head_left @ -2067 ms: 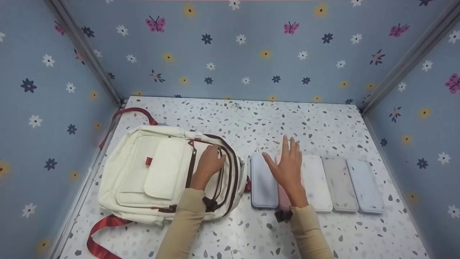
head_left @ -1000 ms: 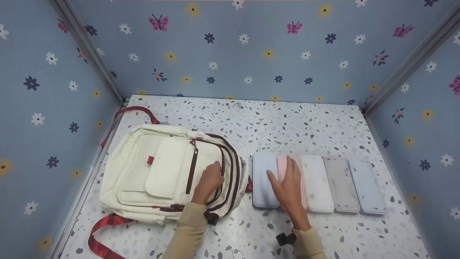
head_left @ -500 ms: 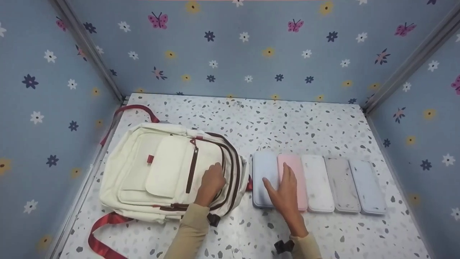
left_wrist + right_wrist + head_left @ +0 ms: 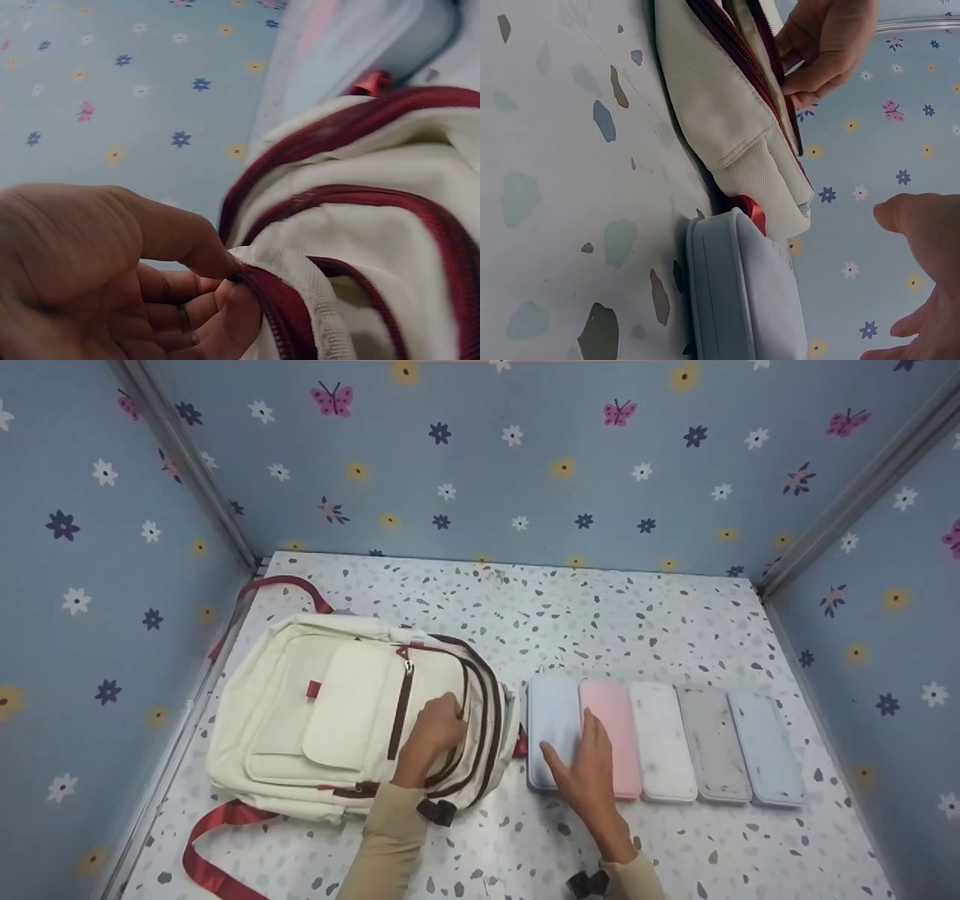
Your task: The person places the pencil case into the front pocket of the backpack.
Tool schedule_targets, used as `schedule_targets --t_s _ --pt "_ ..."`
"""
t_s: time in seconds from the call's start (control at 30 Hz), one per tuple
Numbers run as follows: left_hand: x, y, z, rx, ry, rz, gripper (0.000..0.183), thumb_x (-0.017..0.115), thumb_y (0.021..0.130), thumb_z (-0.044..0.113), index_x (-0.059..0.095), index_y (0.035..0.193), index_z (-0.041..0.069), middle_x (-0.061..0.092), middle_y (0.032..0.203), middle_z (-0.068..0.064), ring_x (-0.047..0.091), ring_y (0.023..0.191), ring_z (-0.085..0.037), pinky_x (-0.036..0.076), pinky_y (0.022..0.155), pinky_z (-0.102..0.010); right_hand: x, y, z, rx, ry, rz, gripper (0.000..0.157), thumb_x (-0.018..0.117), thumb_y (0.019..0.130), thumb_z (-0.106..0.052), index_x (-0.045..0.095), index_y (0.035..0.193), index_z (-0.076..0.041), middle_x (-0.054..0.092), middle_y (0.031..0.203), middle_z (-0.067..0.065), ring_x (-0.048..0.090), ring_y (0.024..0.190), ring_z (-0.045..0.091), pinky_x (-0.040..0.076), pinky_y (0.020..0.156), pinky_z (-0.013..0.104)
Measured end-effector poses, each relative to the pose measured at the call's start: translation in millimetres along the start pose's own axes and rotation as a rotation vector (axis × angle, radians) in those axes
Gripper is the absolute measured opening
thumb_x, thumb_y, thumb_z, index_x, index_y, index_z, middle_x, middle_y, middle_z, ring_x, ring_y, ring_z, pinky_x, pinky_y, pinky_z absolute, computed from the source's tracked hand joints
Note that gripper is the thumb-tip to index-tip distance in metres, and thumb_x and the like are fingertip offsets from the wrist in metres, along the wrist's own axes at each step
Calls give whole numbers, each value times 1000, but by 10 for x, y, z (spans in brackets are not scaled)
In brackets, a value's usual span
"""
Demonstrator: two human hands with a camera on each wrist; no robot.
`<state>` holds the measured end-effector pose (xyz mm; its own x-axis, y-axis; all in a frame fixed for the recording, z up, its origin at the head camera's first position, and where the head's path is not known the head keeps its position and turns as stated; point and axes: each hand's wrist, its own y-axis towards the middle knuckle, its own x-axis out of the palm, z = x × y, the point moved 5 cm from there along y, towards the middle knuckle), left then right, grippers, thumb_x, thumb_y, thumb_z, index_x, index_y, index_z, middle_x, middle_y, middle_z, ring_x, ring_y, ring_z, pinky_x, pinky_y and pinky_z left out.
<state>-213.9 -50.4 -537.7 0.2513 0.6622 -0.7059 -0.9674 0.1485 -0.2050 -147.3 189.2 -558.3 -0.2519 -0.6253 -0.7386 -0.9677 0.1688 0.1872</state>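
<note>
A cream backpack (image 4: 341, 705) with dark red zippers lies on its back at the left. My left hand (image 4: 437, 726) pinches the zippered edge (image 4: 285, 307) of a front compartment between thumb and fingers. The left wrist view shows that edge pulled up, with a gap beneath it. My right hand (image 4: 589, 769) hovers with fingers spread over a light blue rounded case (image 4: 553, 701) and a pink case (image 4: 611, 712). In the right wrist view, the right hand holds nothing and stands apart from the blue case. What is inside the backpack is hidden.
Right of the pink case, a white case (image 4: 661, 742), a grey case (image 4: 715, 742) and another light blue case (image 4: 766, 746) continue the row. A red strap (image 4: 217, 847) trails from the backpack. Flowered panels (image 4: 480, 457) enclose the speckled table (image 4: 510, 607).
My left hand has gone from lying over the backpack with loose fingers to pinching the compartment edge. My right hand has moved back toward me and slightly left, uncovering the pink case.
</note>
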Motion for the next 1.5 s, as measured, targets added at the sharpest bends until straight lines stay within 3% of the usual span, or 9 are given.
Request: schedule_targets --t_s 0.17,0.37,0.63,0.9,1.17,1.5 --pt "-263 -69 97 14 -50 9 9 49 79 0 51 86 6 47 77 -4 40 67 -18 37 62 -30 22 -38 18 21 -14 -22 91 72 81 -39 25 147 2 33 146 27 32 135 41 26 112 52" --pt "-594 -173 150 7 -125 35 18 52 83 6 58 99 2 60 89 -10 54 78 -22 46 73 -36 33 -72 50 27 -22 -32 92 72 82 -40 25 147 3 33 145 29 32 135 43 27 111 54" --pt "-890 -252 137 -27 -119 18 24 47 88 8 57 109 1 61 98 -13 54 78 -22 45 68 -34 64 -103 54 23 1 -41 92 72 82 -40 24 147 4 34 145 28 32 135 41 25 112 53" --pt "-1184 -294 117 10 -98 72 23 48 86 9 57 105 -1 60 96 -14 55 84 -24 46 74 -38 89 -132 45 47 -4 -68 95 74 80 -41 23 148 2 36 143 25 35 133 39 28 111 51" --pt "-1359 -341 93 19 -86 122 22 49 85 9 57 102 -3 59 93 -13 55 85 -25 44 76 -37 133 -158 71 100 -49 -125 99 75 78 -41 19 149 1 37 141 23 37 130 37 30 110 50" --pt "-1484 -377 43 4 -101 142 22 48 86 9 57 104 -1 59 97 -14 55 90 -26 43 81 -38 127 -157 47 119 -9 -145 96 73 81 -35 17 148 5 36 142 28 35 132 41 28 110 52"
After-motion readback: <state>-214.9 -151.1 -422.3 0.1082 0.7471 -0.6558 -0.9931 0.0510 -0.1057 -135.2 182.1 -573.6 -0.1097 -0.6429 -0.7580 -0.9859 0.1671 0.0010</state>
